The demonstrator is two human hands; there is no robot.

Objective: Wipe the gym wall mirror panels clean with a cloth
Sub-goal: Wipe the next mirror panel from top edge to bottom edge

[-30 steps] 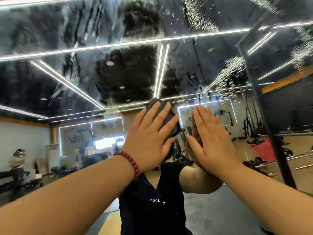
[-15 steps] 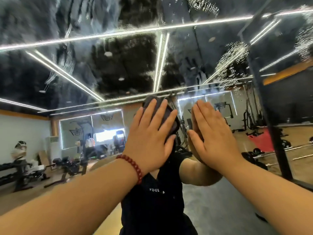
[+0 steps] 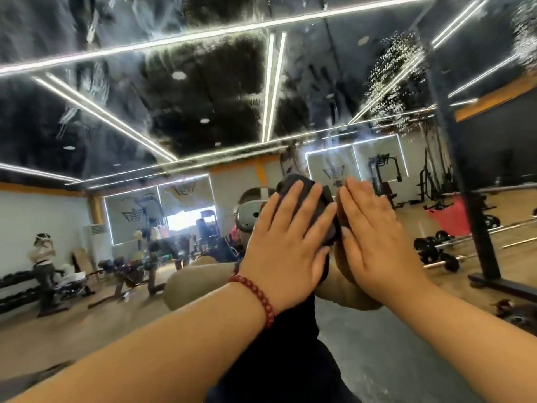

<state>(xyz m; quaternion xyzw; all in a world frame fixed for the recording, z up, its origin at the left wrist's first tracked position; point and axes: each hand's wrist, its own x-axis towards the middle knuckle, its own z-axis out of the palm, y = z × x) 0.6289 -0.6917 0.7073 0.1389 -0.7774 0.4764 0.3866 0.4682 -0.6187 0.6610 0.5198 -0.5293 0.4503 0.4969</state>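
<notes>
The wall mirror (image 3: 180, 106) fills the view, with smeared wet streaks across its upper part and a patch of droplets (image 3: 392, 80) at the upper right. My left hand (image 3: 287, 245), a red bead bracelet on its wrist, presses a dark grey cloth (image 3: 316, 205) flat against the glass with straight fingers. Only the cloth's top and right edge show past the fingers. My right hand (image 3: 374, 242) lies flat on the mirror right beside it, fingers straight, touching the cloth's edge.
A dark vertical seam (image 3: 453, 141) divides this panel from another on the right. Reflected in the glass are my own body, a person at the far left (image 3: 43, 254), weight benches, barbells and ceiling light strips.
Both hands have slid down the mirror with the cloth, and the view has tilted down, showing more of the reflected gym floor.
</notes>
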